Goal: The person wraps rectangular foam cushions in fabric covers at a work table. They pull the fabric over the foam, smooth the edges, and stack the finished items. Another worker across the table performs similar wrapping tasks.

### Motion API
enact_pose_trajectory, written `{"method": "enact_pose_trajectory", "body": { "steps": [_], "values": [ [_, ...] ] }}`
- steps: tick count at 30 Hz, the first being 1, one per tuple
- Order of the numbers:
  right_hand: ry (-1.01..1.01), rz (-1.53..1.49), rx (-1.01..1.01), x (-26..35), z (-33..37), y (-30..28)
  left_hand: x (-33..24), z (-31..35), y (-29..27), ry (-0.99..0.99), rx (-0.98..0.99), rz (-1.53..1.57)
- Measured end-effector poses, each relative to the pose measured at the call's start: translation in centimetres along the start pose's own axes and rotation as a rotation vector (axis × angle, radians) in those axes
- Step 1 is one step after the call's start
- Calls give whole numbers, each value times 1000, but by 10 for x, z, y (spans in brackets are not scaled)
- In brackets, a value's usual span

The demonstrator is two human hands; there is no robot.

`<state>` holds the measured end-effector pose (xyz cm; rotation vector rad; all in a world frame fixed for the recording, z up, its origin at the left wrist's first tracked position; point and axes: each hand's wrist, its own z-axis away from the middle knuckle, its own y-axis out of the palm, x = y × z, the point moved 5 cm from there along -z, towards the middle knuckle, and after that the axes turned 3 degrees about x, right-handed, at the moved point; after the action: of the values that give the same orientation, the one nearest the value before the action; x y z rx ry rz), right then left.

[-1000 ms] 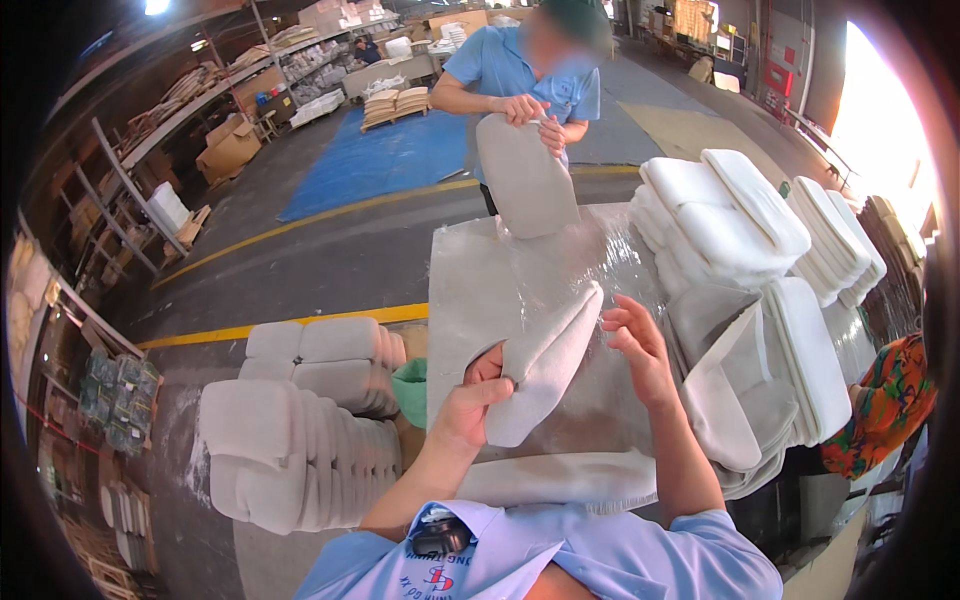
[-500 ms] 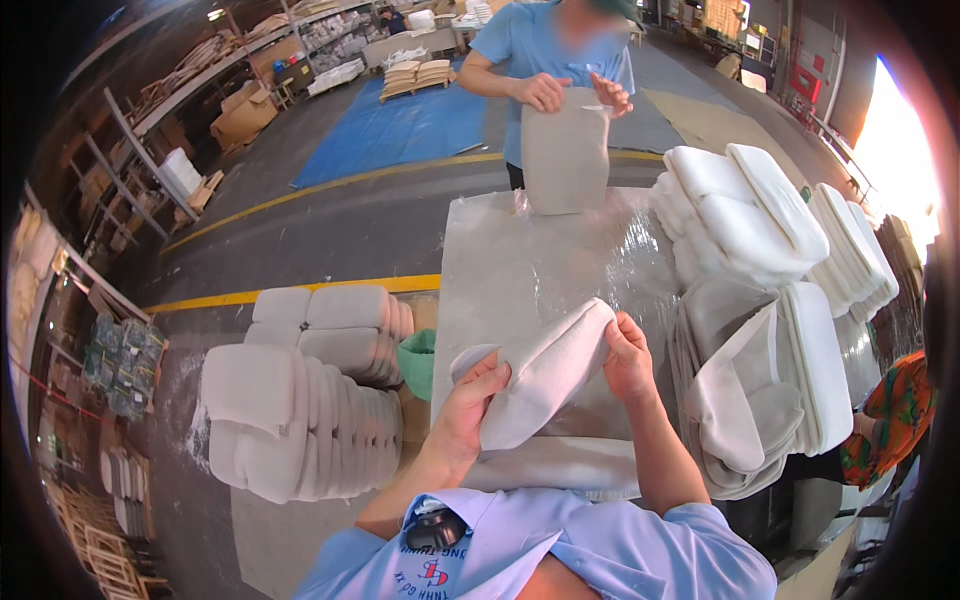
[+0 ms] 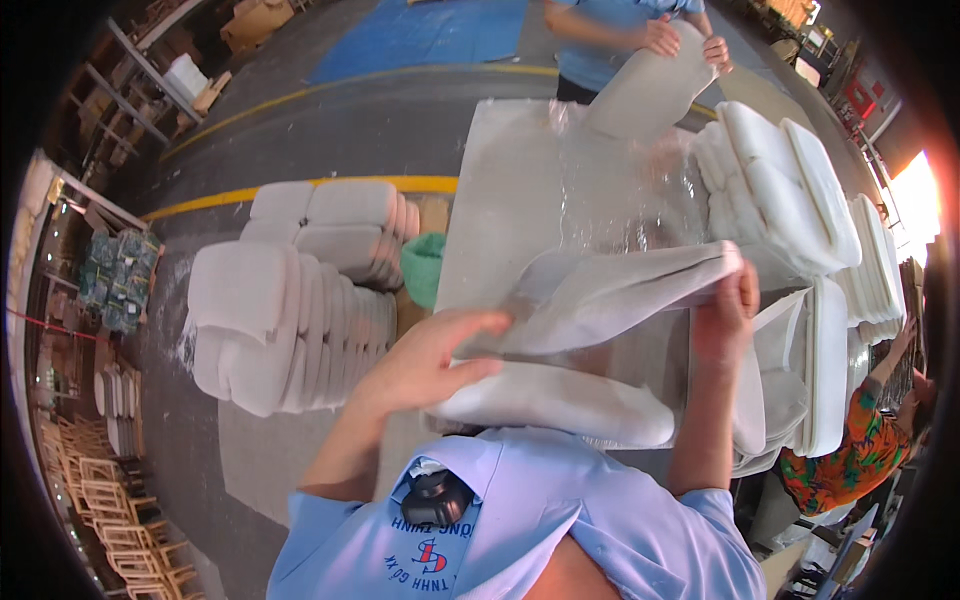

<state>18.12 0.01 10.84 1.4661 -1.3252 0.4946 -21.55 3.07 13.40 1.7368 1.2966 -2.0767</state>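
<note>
Item in hand: white seat cushion, flat, rounded corners, held tilted over the table, which is covered in clear plastic film.
Left hand: fingers spread, laid along the cushion's near-left edge.
Right hand: fingers pinching the cushion's right end.
Below it: second white cushion lying on the table's near edge.
Left, on the floor: stacked white cushions; green bucket beside the table.
Right: further cushion stacks, some standing on edge.
Far side: a co-worker's hands hold another cushion tilted on the table.
Floor markings: yellow line, blue sheet.
</note>
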Motion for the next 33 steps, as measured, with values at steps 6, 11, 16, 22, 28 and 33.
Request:
{"method": "enact_pose_trajectory", "body": {
  "steps": [6,11,16,22,28,33],
  "values": [
    [-99,257,-27,39,13,9,75,88,86,-192,131,-587],
    [-72,318,6,38,5,22,88,63,82,-178,64,-541],
    [-94,311,-20,54,-1,34,80,71,63,-137,92,-496],
    [-86,220,33,54,1,38,79,62,52,-303,219,-107],
    [-138,68,164,56,-1,56,45,-14,58,-178,135,633],
    [-164,-9,174,53,-6,65,59,-69,105,25,433,1421]
  ]
}}
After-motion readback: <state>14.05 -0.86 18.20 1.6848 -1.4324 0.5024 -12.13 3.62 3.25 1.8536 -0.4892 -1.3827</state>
